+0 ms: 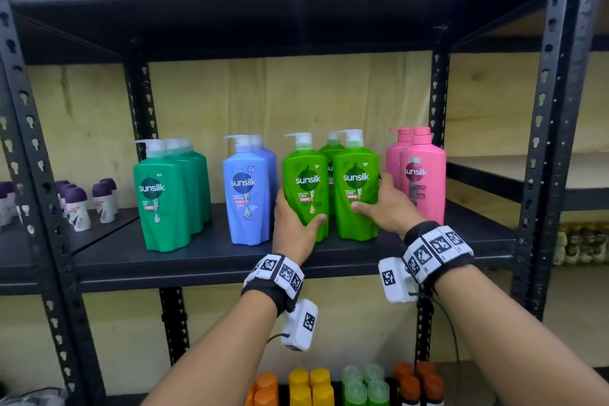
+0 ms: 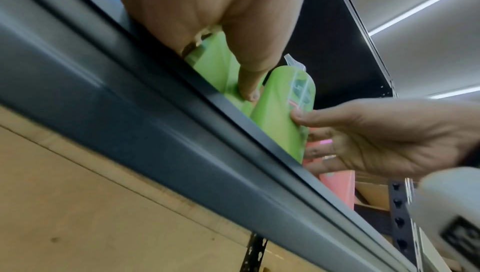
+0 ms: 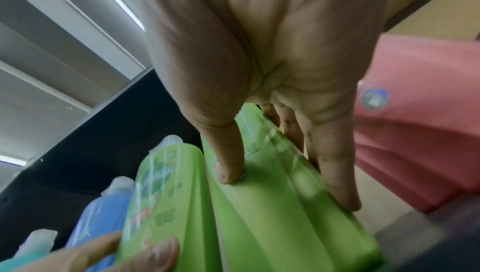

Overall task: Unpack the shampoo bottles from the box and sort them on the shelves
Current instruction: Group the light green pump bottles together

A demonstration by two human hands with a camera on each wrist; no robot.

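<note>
Head view: on the black shelf (image 1: 204, 260), two light-green shampoo bottles stand side by side between the blue bottles (image 1: 247, 191) and the pink bottles (image 1: 423, 175). The left hand (image 1: 291, 227) grips the left green bottle (image 1: 304, 184); the right hand (image 1: 389, 208) grips the right green bottle (image 1: 356, 184).

Left wrist view: thumb pressed on the bottle front, fingers wrapped behind.

Right wrist view: thumb on the front, fingers (image 3: 337, 169) curled round the bottle's side.
</note>
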